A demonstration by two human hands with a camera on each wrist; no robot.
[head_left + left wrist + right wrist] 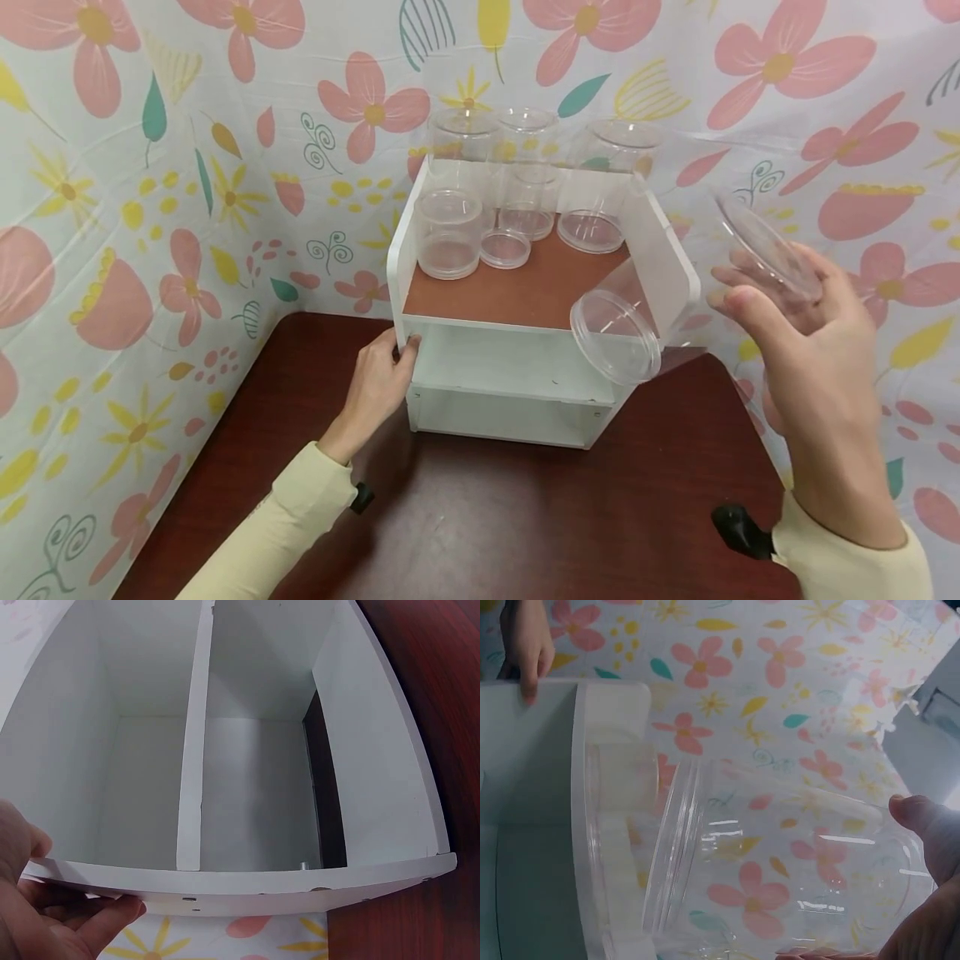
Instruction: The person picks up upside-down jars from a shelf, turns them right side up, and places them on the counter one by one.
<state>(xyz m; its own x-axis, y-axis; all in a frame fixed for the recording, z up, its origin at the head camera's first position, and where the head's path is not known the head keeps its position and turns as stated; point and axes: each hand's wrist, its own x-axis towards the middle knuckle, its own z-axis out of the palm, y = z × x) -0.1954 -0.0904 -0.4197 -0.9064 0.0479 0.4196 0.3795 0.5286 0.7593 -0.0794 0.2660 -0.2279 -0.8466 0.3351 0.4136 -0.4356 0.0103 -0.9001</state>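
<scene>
1. Head view. Carrying a clear plastic jar [675, 275] on its side, the right hand [810, 350] wraps its fingers round the closed base, mouth turned toward the white shelf unit [525, 333]. The jar hangs in the air just beside the unit's right wall, above the dark red surface [525, 517]. The left hand [378, 379] grips the unit's left front edge. Several more clear jars [450, 233] stand upright at the back of the brown top shelf [525, 287], with a shallow clear lid [505, 248] among them. To place the jar well, it would likely need righting and clearing the side wall before being set down on bare brown board.

2. Left wrist view. Fingers [97, 919] curl under the white panel edge [262, 889]; the inner compartments are smooth, matt white, split by a thin divider [193, 750].

3. Right wrist view. The jar [780, 862] is a thin-walled, glossy, see-through cylinder with a ridged rim; the flowered backdrop [780, 675] shows through it. The thumb [922, 825] presses its base. Slick walls suggest a firm hold.
</scene>
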